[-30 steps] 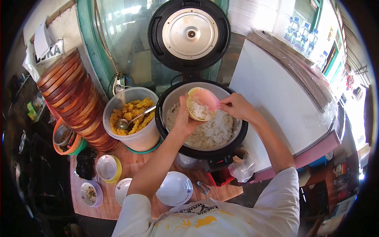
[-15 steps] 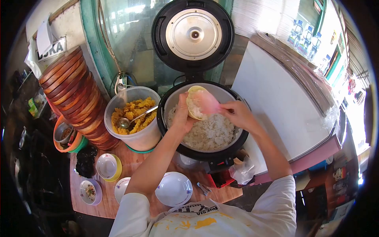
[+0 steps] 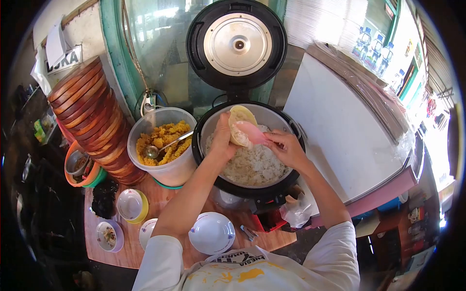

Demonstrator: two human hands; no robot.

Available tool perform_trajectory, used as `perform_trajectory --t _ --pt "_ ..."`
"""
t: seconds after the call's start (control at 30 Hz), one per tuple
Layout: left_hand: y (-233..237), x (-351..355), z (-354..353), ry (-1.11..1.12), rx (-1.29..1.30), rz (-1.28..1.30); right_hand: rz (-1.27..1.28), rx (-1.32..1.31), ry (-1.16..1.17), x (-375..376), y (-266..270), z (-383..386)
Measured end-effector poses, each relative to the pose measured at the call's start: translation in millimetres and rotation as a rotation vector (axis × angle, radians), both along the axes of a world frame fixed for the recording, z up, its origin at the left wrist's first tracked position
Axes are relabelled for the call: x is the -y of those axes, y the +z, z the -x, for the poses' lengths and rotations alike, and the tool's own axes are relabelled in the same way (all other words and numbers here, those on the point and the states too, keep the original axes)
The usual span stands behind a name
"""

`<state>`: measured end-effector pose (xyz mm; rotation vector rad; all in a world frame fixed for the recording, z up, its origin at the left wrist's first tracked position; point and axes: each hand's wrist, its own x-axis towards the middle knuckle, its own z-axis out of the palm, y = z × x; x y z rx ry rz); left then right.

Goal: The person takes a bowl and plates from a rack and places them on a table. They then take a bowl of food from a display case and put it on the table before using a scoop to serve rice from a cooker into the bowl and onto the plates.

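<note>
We hold the yellow bowl (image 3: pixel 241 115) tipped on its side over the open rice cooker (image 3: pixel 199 145), just above the white rice (image 3: pixel 255 165) in the pot. The pink paddle (image 3: pixel 252 132) lies across the bowl's mouth and hides most of its inside. Only a patch of white rice shows at the lower edge, so we cannot tell how full the bowl is.

Our left hand (image 3: pixel 221 140) is clasped round the bowl from the left and below, with the thumb up along its rim. The fingers behind the bowl are out of sight. Our right hand (image 3: pixel 286 148) pinches the paddle's handle, which is buried in the grip. The knuckles are bent and the wrist is angled in from the right. Both forearms reach forward and converge over the pot.

The cooker's lid (image 3: pixel 237 44) stands up behind the pot. Just left of the cooker is a tub of yellow rice (image 3: pixel 165 167) with a spoon (image 3: pixel 158 149) resting in it. Beside the tub leans a stack of wooden plates (image 3: pixel 90 114). A white bowl (image 3: pixel 212 233) sits near our chest on the desk (image 3: pixel 165 199). Smaller dishes to its left are partly cut off by our sleeve, and their contents are hard to make out.
</note>
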<state>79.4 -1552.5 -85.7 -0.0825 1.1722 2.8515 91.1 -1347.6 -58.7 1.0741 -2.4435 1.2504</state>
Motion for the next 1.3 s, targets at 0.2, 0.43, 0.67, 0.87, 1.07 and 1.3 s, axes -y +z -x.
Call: perform_trajectory --t 0.2,0.43,0.67,0.87,1.07,1.3 --pt "-11 13 17 0.037 0.023 0.045 -0.052 -0.161 -0.069 -33 14 27" --pt "14 14 1 -0.067 0.0 0.083 -0.018 -0.182 -0.09 -21 -3 47" --pt "-1 12 13 -0.02 0.032 0.054 0.062 0.001 0.086 -3 -18 30" --pt "-18 11 19 0.059 -0.054 0.072 -0.023 -0.175 0.09 -22 -4 30" --pt "8 19 2 -0.076 -0.065 0.139 -0.08 -0.125 -0.09 -40 25 35" --pt "-2 16 7 -0.093 -0.139 0.195 -0.081 -0.09 -0.017 -8 5 43"
